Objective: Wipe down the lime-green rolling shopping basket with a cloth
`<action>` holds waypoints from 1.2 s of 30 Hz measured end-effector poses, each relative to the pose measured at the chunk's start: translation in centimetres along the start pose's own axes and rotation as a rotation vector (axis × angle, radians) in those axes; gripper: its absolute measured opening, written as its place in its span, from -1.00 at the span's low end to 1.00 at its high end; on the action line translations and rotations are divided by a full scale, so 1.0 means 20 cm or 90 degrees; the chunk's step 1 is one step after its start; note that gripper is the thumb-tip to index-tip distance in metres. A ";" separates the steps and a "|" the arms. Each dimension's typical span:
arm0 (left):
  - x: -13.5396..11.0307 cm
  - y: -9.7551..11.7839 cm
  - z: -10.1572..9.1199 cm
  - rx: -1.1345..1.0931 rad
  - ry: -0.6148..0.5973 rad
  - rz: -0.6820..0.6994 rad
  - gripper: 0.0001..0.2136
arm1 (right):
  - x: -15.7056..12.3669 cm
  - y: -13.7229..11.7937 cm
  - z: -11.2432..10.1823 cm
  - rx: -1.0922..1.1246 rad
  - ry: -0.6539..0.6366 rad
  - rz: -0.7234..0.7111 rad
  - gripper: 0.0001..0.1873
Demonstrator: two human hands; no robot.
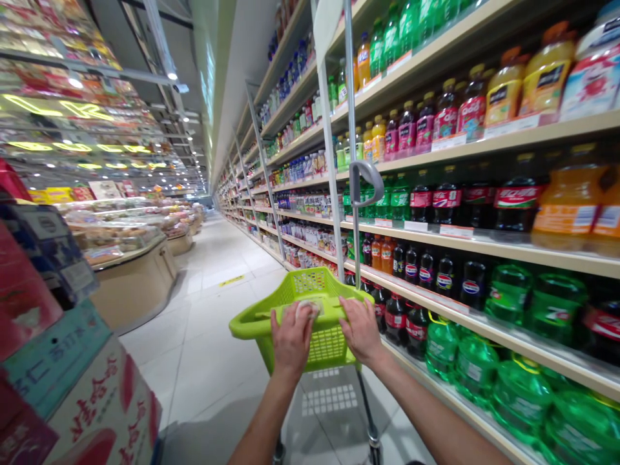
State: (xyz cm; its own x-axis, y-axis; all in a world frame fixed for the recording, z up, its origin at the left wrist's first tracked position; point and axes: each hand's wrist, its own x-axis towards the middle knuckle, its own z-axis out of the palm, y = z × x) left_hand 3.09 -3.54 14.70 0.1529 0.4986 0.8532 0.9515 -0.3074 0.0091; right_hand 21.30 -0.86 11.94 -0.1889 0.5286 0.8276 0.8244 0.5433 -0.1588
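A bright green plastic shopping cart with a perforated basket stands on the floor in front of me. My left hand rests on its near rim, fingers bent over a crumpled white tissue that is pressed against the plastic. Around the right end of the same rim my right hand is closed, the fingers pointing inward. A grey pole with a loop-shaped grip rises behind the cart's right side. The inside of the basket is mostly hidden.
Drink shelves run along the right, close to the cart, with bottles of many colours. Stacked cartons stand at the near left. Beyond them is a rounded display counter. A tiled aisle leads ahead between them.
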 end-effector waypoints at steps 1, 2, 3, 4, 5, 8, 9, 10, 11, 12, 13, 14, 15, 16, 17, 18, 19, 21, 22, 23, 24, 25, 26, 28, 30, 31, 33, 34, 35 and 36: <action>0.00 -0.01 0.00 -0.003 -0.008 0.009 -0.78 | 0.00 0.01 0.00 -0.002 -0.004 -0.006 -0.55; -0.01 -0.05 -0.01 -0.001 -0.011 0.006 -0.77 | 0.00 0.02 -0.01 -0.005 -0.005 -0.010 -0.55; -0.02 -0.12 -0.03 0.007 -0.005 -0.010 -0.77 | 0.00 0.03 -0.01 -0.006 -0.006 -0.013 -0.55; -0.04 -0.20 -0.05 0.019 0.004 -0.036 -0.77 | 0.00 0.03 -0.02 -0.005 -0.005 -0.015 -0.54; -0.05 -0.29 -0.07 0.038 0.022 -0.073 -0.77 | 0.00 0.04 -0.02 -0.003 -0.003 -0.016 -0.55; -0.06 -0.45 -0.11 0.074 0.084 -0.205 -0.75 | -0.01 0.03 -0.02 0.008 0.008 -0.013 -0.55; -0.06 -0.44 -0.10 0.064 0.086 -0.210 -0.76 | -0.01 0.02 -0.01 0.010 0.013 -0.008 -0.55; -0.05 -0.41 -0.09 0.042 0.082 -0.192 -0.76 | -0.01 0.02 -0.01 0.009 0.017 -0.004 -0.55; -0.04 -0.35 -0.08 0.015 0.075 -0.160 -0.77 | -0.01 0.02 -0.01 0.008 0.020 0.000 -0.55; -0.03 -0.29 -0.06 -0.013 0.073 -0.125 -0.78 | -0.01 0.02 -0.01 0.007 0.020 0.000 -0.55; -0.02 -0.22 -0.04 -0.035 0.067 -0.095 -0.78 | -0.01 0.02 -0.01 0.006 0.018 -0.003 -0.55; -0.01 -0.17 -0.02 -0.053 0.058 -0.067 -0.78 | -0.01 0.03 -0.02 0.006 0.014 -0.008 -0.55; -0.01 -0.14 -0.02 -0.062 0.043 -0.047 -0.77 | -0.01 0.03 -0.02 0.006 0.010 -0.012 -0.55; -0.01 -0.14 -0.02 -0.062 0.029 -0.037 -0.77 | -0.01 0.04 -0.03 0.006 0.006 -0.015 -0.55; -0.01 -0.16 -0.03 -0.053 0.020 -0.045 -0.76 | -0.01 0.06 -0.04 0.007 0.004 -0.017 -0.55; -0.02 -0.20 -0.04 -0.037 0.019 -0.070 -0.76 | -0.01 0.07 -0.04 0.008 0.002 -0.018 -0.55; -0.03 -0.25 -0.05 -0.017 0.025 -0.107 -0.75 | -0.01 0.08 -0.04 0.010 0.000 -0.018 -0.56; -0.05 -0.33 -0.08 0.010 0.048 -0.184 -0.74 | -0.02 0.09 -0.04 0.016 -0.002 -0.018 -0.57; -0.05 -0.35 -0.08 0.003 0.055 -0.205 -0.74 | -0.02 0.10 -0.04 0.018 -0.002 -0.017 -0.57; -0.05 -0.34 -0.08 -0.019 0.058 -0.209 -0.74 | -0.02 0.10 -0.04 0.020 -0.003 -0.016 -0.57; -0.04 -0.31 -0.08 -0.054 0.058 -0.202 -0.75 | -0.02 0.10 -0.04 0.021 -0.003 -0.013 -0.57; -0.03 -0.26 -0.07 -0.098 0.058 -0.192 -0.76 | -0.02 0.09 -0.04 0.022 -0.001 -0.009 -0.57; -0.01 -0.20 -0.05 -0.146 0.058 -0.186 -0.76 | -0.01 0.07 -0.05 0.023 0.005 -0.003 -0.57; 0.05 -0.05 -0.03 -0.237 0.061 -0.207 -0.75 | 0.02 0.01 -0.08 0.036 0.030 -0.001 -0.55; 0.11 0.07 -0.02 -0.298 0.036 -0.241 -0.72 | 0.08 -0.07 -0.11 0.072 0.057 -0.027 -0.52; 0.13 0.10 -0.02 -0.314 0.001 -0.241 -0.71 | 0.11 -0.12 -0.13 0.093 0.059 -0.047 -0.51; 0.16 0.10 -0.04 -0.313 -0.088 -0.213 -0.70 | 0.17 -0.22 -0.13 0.124 0.014 -0.084 -0.50; 0.16 0.06 -0.05 -0.295 -0.117 -0.203 -0.69 | 0.19 -0.25 -0.11 0.127 -0.026 -0.091 -0.51; 0.14 0.01 -0.06 -0.265 -0.126 -0.205 -0.68 | 0.21 -0.28 -0.09 0.123 -0.066 -0.092 -0.51; 0.12 -0.04 -0.08 -0.226 -0.119 -0.217 -0.68 | 0.21 -0.31 -0.07 0.114 -0.099 -0.088 -0.50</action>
State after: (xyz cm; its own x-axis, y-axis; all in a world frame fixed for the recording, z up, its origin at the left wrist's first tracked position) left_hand 2.25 -3.29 17.58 -0.0737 0.7441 0.6640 0.8119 -0.3419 0.4732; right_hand 16.15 -2.88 17.19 -0.3840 0.5275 0.7578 0.6805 0.7164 -0.1539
